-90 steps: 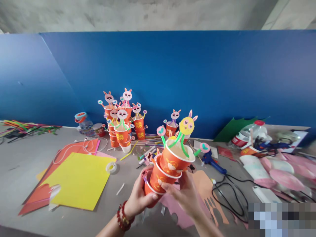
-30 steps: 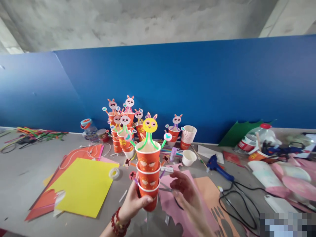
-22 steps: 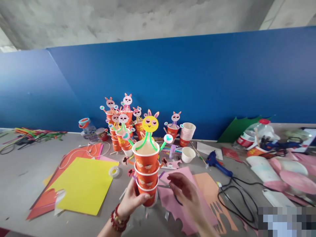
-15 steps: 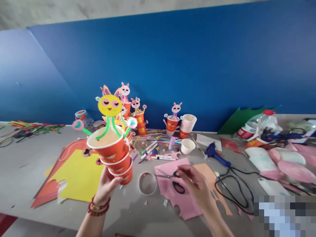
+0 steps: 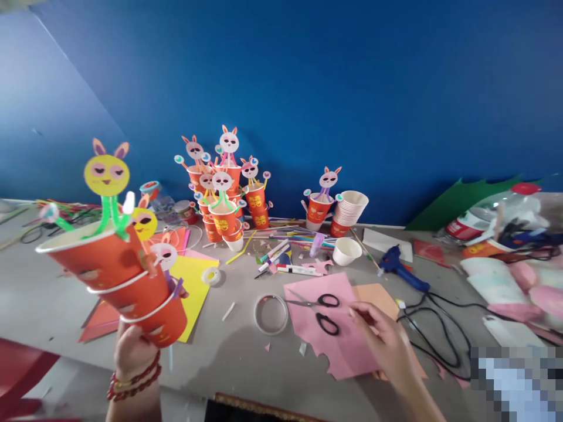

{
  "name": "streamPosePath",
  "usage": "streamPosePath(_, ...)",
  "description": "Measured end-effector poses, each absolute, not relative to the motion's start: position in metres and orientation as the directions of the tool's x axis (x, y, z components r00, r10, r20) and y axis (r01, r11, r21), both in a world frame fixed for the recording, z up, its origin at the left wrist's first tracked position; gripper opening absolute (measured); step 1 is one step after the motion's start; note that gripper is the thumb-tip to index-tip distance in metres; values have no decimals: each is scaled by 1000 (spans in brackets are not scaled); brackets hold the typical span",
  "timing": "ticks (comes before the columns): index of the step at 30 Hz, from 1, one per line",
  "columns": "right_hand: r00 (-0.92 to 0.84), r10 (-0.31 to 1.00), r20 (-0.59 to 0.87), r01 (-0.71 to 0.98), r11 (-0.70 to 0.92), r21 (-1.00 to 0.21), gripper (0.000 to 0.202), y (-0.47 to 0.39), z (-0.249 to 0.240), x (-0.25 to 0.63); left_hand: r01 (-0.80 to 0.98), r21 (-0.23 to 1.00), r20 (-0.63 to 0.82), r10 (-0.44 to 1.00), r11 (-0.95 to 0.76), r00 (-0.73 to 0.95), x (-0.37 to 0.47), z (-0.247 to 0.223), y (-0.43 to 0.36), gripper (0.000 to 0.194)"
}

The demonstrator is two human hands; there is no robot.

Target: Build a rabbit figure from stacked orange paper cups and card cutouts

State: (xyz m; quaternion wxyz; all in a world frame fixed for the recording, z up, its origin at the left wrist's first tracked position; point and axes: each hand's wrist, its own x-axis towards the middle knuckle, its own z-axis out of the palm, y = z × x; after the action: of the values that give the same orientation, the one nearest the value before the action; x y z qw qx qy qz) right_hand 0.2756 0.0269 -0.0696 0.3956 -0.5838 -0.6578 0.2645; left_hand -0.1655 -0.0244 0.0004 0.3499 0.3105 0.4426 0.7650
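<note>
The stack of orange cups (image 5: 132,287) is raised over the left side of the bench (image 5: 229,363), tilted, its open rims leaning toward the upper left. The left hand (image 5: 134,351) has its fingers closed around the lowest cup; a red beaded bracelet (image 5: 134,381) circles that wrist. From the top cup rises a yellow rabbit face (image 5: 107,174) on green stems.

The right hand (image 5: 385,340) is at the pink paper (image 5: 347,357), its fingers loosely curled and slightly parted, with nothing visible in them; whether they touch the paper is unclear. Just beside them, the black-handled scissors (image 5: 328,324) lie on that paper, blades parted. A roll of tape (image 5: 258,316) sits left of the paper.

Farther back are the blue glue gun (image 5: 404,274), a white cup (image 5: 347,252) and some markers (image 5: 272,258). Behind these stand decorated rabbit cups (image 5: 222,217) and nested cups (image 5: 350,208), before a blue panel (image 5: 281,76).
</note>
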Motion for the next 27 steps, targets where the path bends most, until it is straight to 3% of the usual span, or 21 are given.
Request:
streamPosePath(3, -32, 977, 213, 590, 190, -784, 30, 26, -73, 276, -246, 847, 278, 787, -471, -550, -167, 16, -23, 64)
streamPosePath(7, -73, 971, 227, 618, 223, -754, 33, 26, -79, 274, -231, 812, 345, 760, -536, -551, -172, 20, -25, 79)
streamPosePath(12, -87, 961, 263, 654, 254, -712, 32, 28, -82, 275, -236, 845, 276, 770, -480, -576, -171, -6, -28, 66)
streamPosePath(14, -102, 960, 260, 659, 261, -705, 31, 29, -81, 275, -243, 892, 228, 844, -381, -486, -157, -22, -26, 60)
streamPosePath(16, -105, 958, 266, 655, 268, -707, 31, 29, -80, 275, -241, 931, 203, 938, -274, -282, -134, -33, -22, 56)
streamPosePath(19, -89, 956, 279, 631, 271, -726, 33, 29, -81, 274, -200, 971, 140, 989, -129, 43, -93, -36, -12, 66)
streamPosePath(24, -29, 962, 273, 640, 228, -734, 36, 22, -84, 274, -161, 983, 123, 967, -88, 222, -54, -31, 1, 84)
streamPosePath(27, -1, 970, 244, 603, 195, -773, 40, 15, -80, 275, -216, 974, 111, 980, -74, 167, -54, -34, 1, 80)
